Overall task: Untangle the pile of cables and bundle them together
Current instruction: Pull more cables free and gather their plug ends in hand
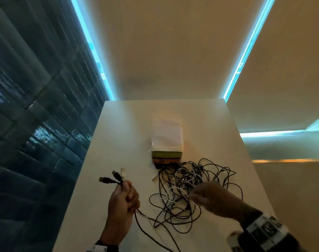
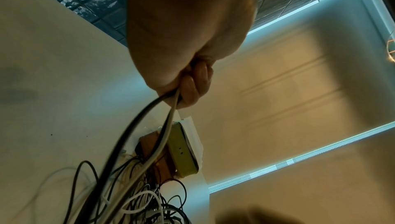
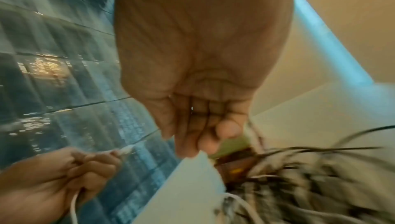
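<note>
A tangled pile of black and white cables [image 1: 189,186] lies on the white table [image 1: 118,135]; it also shows as the pile [image 2: 138,202] and, blurred, the pile [image 3: 299,185]. My left hand [image 1: 125,195] is raised left of the pile. It grips several cable ends, whose plugs [image 1: 111,178] stick up above the fist. In the left wrist view the left hand [image 2: 192,82] holds a black cable [image 2: 128,133] and a white cable [image 2: 164,136] that run down into the pile. My right hand [image 1: 206,195] hovers over the pile, blurred. In its wrist view the right hand [image 3: 203,126] shows loose fingers holding nothing.
A stack of flat boxes [image 1: 166,142], white over green over brown, stands just behind the pile and touches its far cables. The table's left edge [image 1: 85,170] drops to dark tiled floor. Pale walls with blue light strips rise behind.
</note>
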Available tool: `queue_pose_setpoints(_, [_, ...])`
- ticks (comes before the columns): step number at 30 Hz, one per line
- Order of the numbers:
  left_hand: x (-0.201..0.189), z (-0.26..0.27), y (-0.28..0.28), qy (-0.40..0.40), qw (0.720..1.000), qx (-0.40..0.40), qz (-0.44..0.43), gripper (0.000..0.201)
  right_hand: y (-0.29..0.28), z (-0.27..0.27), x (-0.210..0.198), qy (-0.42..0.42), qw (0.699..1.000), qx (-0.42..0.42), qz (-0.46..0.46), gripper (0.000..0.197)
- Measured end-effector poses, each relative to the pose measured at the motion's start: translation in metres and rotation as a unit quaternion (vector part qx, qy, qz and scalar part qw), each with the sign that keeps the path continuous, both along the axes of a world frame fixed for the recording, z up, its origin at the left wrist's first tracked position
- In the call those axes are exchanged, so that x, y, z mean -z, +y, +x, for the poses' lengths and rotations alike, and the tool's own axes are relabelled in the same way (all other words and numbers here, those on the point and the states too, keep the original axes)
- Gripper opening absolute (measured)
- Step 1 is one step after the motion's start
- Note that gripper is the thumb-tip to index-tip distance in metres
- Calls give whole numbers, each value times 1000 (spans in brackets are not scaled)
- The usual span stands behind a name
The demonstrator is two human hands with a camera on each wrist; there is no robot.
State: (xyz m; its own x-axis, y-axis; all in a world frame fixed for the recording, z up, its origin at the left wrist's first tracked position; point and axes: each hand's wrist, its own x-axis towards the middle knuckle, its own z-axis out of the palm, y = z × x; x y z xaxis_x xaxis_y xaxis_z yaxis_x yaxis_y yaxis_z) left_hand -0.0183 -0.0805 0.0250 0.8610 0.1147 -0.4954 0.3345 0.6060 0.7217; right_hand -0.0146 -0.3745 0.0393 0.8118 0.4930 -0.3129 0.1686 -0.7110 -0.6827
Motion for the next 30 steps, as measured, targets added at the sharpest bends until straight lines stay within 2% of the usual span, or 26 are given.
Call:
queue_pose_setpoints(1, [1, 0, 0, 2, 1000, -1, -1, 25, 46, 30, -10, -31, 1000, -1, 5, 26])
queue_pose_setpoints(2, [2, 1, 1, 5, 1000, -2, -2, 25, 75, 49, -6, -61, 997, -39, 1, 25])
queue_pose_setpoints(5, [4, 3, 2, 17, 1000, -5, 6, 25, 136, 99, 37, -87, 987, -96, -98, 22])
queue_pose_setpoints(8, [6, 7, 5, 32, 999, -4, 10, 25, 153, 125, 81, -85, 972, -109, -188, 32])
queue_pose_setpoints(10, [6, 10, 9, 38, 999, -9, 20, 25, 155, 130, 101, -89, 960, -126, -233, 27])
queue_pose_setpoints(16, [4, 19, 19, 41, 997, -14, 67, 20, 158, 131, 120, -104, 949, -138, -263, 25])
queue_pose_setpoints(21, [-1, 28, 8, 27, 990, 1, 142, 12, 151, 131, 112, -130, 976, -102, -144, 33])
queue_pose_setpoints(25, [-5, 32, -12, 13, 981, 4, 194, 10, 144, 122, 83, -170, 985, 6, 21, 9])
queue_pose_setpoints(28, [-9, 32, -30, -8, 979, 7, 203, 12, 136, 114, 51, -130, 974, 115, 147, 14])
queue_pose_setpoints(30, [-15, 33, -41, -25, 980, 7, 198, 14, 132, 108, 32, -88, 948, 183, 247, 15])
